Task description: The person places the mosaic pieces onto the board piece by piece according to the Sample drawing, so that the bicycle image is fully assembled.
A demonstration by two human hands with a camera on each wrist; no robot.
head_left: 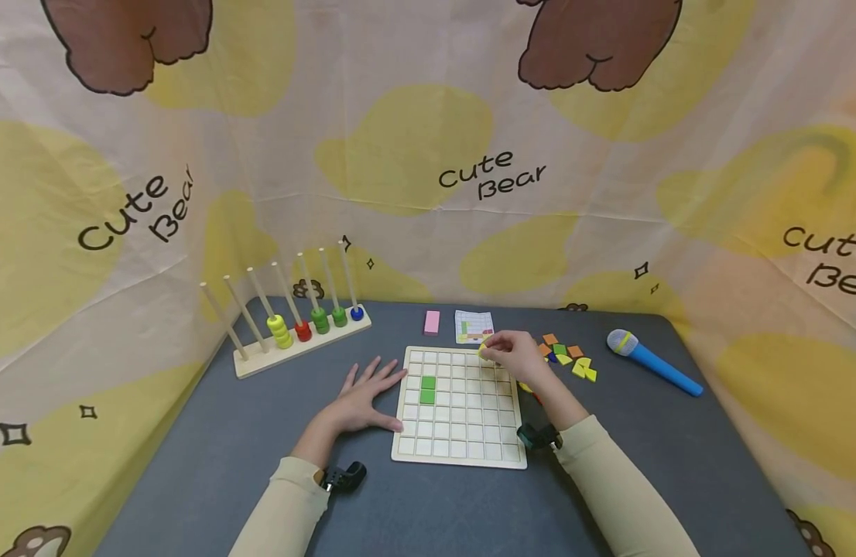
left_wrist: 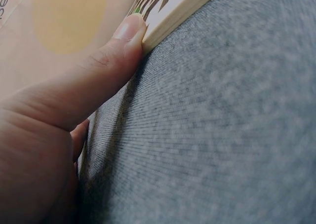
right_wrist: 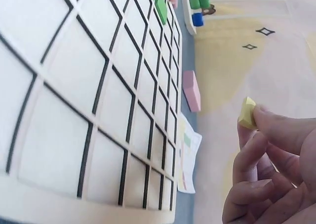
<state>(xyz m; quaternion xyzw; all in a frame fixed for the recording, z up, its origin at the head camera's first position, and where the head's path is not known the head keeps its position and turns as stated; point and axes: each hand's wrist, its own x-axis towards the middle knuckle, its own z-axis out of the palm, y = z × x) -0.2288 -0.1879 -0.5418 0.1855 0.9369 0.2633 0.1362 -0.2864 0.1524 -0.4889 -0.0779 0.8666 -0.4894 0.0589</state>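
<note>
A white grid board (head_left: 460,428) with a pale wooden frame lies on the dark table, two green square tiles (head_left: 428,390) set in its left part. My left hand (head_left: 361,402) is spread flat beside it, thumb on the board's left edge; the left wrist view shows the thumb (left_wrist: 101,66) against that wooden edge. Over the board's far right part, my right hand (head_left: 522,356) pinches a small yellow tile (right_wrist: 247,112) between thumb and fingertips. Behind the board lies a printed pattern card (head_left: 473,325), partly covered by the right hand in the head view.
Loose tiles (head_left: 574,351) in orange, green, blue and yellow lie right of the board. A blue toy microphone (head_left: 654,362) is farther right. On the left stands a peg rack (head_left: 316,340) with coloured beads. A pink block (head_left: 432,322) sits behind the board.
</note>
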